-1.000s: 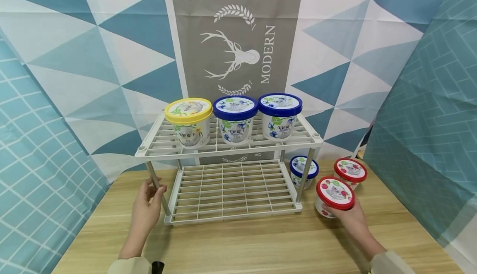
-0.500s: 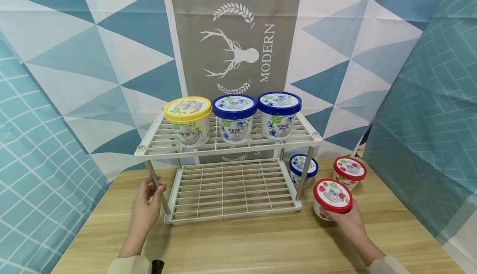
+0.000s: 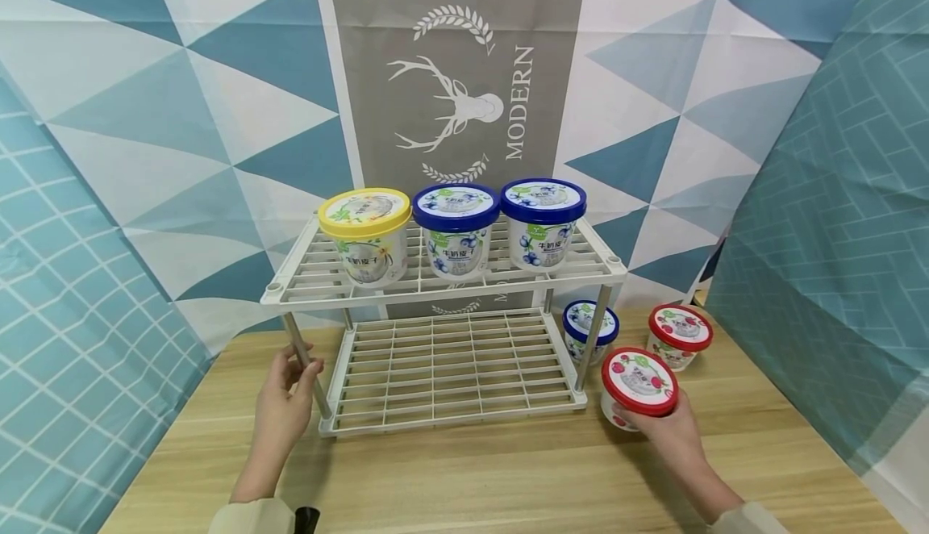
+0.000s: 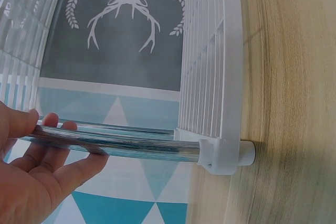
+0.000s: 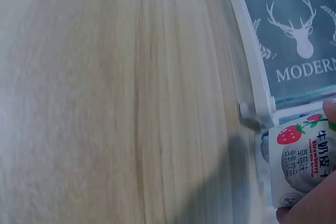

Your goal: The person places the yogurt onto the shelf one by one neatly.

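Note:
My left hand [image 3: 285, 401] grips the front left metal post [image 4: 142, 148] of a two-tier white rack [image 3: 453, 425], thumb on one side and fingers on the other. On the right, my right hand [image 3: 673, 433] holds a red-lidded strawberry tub [image 3: 637, 382] by its side, close to the rack's lower right corner. Its strawberry label [image 5: 304, 158] shows in the right wrist view, partly covered by fingers. Along the top shelf stand a yellow-lidded tub [image 3: 366, 235] and two blue-lidded blueberry tubs [image 3: 457, 231], side by side.
Behind the right posts, another blue-lidded tub [image 3: 589, 326] stands on the wooden table [image 3: 464, 477]. A second red-lidded tub [image 3: 680, 334] is to its right. Patterned cloth [image 3: 464, 50] hangs behind the rack, with tiled-print sheets at both sides.
My right hand has carried the red-lidded tub a little to the left, nearer the rack. My left hand stays on the post, and the other tubs have not moved.

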A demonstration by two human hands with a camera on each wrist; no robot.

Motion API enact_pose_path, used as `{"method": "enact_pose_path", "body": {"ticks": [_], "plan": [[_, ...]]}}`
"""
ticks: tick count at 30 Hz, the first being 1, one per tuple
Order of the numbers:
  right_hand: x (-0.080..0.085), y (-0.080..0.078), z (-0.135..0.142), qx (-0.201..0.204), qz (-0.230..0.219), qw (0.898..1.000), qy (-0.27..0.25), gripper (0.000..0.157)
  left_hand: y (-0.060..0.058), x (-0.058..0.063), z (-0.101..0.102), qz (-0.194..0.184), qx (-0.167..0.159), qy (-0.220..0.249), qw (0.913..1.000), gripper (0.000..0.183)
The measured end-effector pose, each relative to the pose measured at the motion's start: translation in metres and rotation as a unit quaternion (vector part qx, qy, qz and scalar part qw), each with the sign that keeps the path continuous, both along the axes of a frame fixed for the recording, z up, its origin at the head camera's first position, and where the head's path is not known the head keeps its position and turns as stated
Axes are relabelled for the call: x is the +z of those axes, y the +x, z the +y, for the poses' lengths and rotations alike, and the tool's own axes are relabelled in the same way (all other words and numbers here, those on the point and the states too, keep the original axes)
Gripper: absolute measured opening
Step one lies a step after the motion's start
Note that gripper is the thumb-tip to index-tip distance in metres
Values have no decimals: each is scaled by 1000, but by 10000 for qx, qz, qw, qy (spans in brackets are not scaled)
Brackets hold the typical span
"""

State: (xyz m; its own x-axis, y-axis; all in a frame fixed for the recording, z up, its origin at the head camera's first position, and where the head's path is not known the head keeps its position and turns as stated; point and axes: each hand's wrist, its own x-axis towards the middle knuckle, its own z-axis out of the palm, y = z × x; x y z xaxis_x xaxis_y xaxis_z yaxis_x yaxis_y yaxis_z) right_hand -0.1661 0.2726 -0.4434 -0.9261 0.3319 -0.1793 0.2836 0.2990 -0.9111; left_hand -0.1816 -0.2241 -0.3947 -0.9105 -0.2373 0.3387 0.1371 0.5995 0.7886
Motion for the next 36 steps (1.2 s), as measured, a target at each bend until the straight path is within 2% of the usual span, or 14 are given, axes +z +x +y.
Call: {"method": "enact_pose_path", "body": {"ticks": [24, 36], "plan": [[3, 16, -30, -8, 258, 9996, 88, 110, 0, -2, 1, 275, -35, 77, 9996, 29], [7, 21, -42, 9, 327, 9994, 84, 110, 0, -1, 2, 222, 0, 51, 9997, 29]]}}
